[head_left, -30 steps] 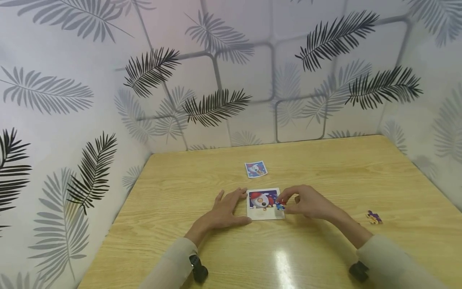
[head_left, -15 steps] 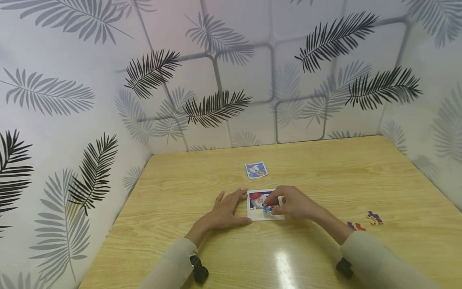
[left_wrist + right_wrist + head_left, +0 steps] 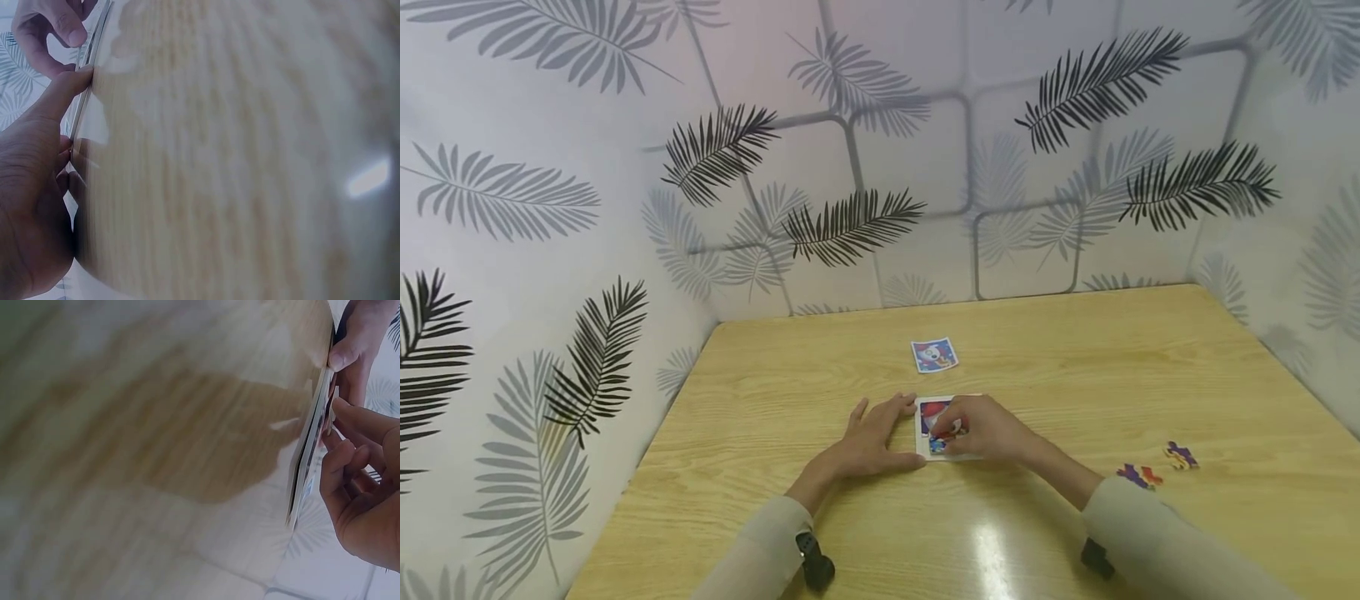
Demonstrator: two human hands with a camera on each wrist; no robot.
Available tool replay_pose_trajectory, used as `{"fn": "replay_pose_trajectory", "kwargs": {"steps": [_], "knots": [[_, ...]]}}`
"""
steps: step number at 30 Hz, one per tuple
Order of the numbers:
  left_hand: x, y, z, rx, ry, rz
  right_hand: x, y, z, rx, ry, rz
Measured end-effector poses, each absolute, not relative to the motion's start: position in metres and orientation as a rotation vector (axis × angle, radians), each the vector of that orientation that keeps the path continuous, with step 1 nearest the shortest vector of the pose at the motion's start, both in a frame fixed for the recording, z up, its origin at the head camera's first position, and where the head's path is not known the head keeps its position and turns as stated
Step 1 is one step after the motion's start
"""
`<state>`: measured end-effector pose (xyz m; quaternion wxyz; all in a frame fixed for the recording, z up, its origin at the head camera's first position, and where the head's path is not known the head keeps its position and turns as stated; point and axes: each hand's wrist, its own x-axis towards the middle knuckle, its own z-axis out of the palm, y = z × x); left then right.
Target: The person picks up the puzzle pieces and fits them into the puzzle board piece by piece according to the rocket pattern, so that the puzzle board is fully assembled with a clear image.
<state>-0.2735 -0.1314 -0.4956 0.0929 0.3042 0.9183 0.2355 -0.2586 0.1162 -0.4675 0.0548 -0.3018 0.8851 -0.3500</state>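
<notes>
A small jigsaw board (image 3: 918,427) with a white border lies flat on the table in the head view, a picture partly assembled on it. My right hand (image 3: 988,427) reaches over it from the right. Between its thumb and fingers it pinches a blue jigsaw piece (image 3: 937,446) at the board's lower left; in the right wrist view the piece (image 3: 332,414) appears as a thin edge. My left hand (image 3: 868,442) lies at the board's left side, fingers spread, the thumb tip touching the lower left corner. My right hand hides much of the board's right half.
Two loose jigsaw pieces, a purple and red one (image 3: 1135,476) and a purple and yellow one (image 3: 1182,455), lie on the table to the right. A small picture card (image 3: 935,355) lies beyond the board. A patterned wall (image 3: 925,150) borders the table's (image 3: 790,358) far edge.
My right hand has moved left across the board with the blue piece, from its right edge to the lower left. The purple and red piece has come into view behind the forearm. My left hand stays put.
</notes>
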Motion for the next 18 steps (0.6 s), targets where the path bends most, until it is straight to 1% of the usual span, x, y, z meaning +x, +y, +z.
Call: {"fn": "replay_pose_trajectory", "kwargs": {"steps": [11,18], "knots": [[-0.276,-0.13,-0.498,0.901,2.722,0.708,-0.254,0.106,-0.468,-0.922,2.723,-1.044],[-0.274,-0.13,-0.499,0.917,2.724,0.712,-0.249,0.1,-0.467,-0.859,2.766,-1.0]]}}
